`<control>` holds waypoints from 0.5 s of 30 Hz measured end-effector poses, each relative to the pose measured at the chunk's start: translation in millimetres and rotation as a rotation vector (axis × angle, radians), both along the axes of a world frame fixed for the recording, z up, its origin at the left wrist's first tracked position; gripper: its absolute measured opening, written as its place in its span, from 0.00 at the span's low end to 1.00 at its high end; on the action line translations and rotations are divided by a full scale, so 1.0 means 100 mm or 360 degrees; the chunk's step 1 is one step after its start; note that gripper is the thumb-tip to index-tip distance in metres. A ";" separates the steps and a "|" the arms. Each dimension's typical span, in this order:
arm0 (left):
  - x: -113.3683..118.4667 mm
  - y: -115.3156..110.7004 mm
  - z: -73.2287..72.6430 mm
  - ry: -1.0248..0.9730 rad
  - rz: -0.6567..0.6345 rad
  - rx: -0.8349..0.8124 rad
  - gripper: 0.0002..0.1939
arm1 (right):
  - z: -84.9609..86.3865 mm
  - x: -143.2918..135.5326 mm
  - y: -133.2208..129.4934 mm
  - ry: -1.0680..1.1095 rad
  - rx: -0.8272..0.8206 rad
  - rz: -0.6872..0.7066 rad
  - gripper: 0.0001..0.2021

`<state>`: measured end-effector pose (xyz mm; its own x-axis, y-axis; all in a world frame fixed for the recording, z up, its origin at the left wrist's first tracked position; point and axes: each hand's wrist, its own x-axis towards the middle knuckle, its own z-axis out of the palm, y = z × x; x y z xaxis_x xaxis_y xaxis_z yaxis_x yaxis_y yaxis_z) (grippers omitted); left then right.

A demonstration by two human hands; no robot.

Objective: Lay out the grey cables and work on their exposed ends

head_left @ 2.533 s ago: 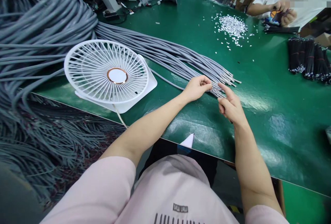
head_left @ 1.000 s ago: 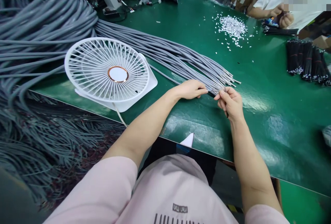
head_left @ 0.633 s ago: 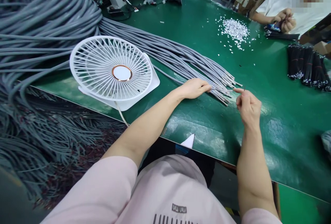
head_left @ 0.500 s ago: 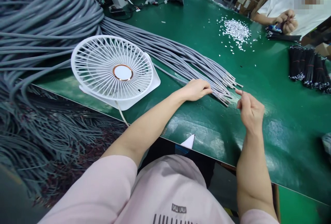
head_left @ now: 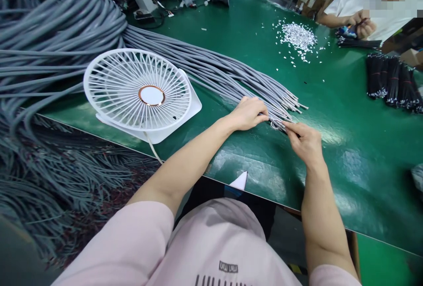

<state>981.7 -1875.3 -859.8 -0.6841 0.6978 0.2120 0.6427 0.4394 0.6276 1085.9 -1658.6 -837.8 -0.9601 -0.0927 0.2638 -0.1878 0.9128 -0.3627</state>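
Note:
A long bundle of grey cables [head_left: 211, 63] runs across the green table, its pale stripped ends [head_left: 292, 101] pointing right. Near those ends my left hand [head_left: 250, 113] is closed on a grey cable at the bundle's near side. My right hand [head_left: 303, 138] pinches the pale tip of a cable just right of it, thumb and forefinger together. Between the two hands some loose whitish strands [head_left: 275, 124] curl out. The fingers hide most of the cable that they hold.
A white fan [head_left: 142, 94] lies at the left beside big coils of grey cable [head_left: 66, 17]. Silvery scraps [head_left: 298, 37] are heaped farther back. Bundles of black wires [head_left: 393, 83] lie at the right, near another person's hands [head_left: 363, 26]. More cables hang below the table's front edge.
My right hand has moved left and down to the cable ends, close to my left hand. Whitish strands now show between them. The view has shifted slightly.

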 end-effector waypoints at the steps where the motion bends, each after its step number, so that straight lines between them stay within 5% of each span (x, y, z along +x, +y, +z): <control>1: 0.00 0.00 0.00 0.0006 -0.0001 0.0001 0.09 | 0.00 0.00 0.00 -0.0002 0.0019 -0.0008 0.13; 15: 0.02 -0.01 0.03 0.0073 -0.0003 -0.0033 0.08 | -0.06 -0.03 -0.07 -0.0045 -0.0044 0.0044 0.13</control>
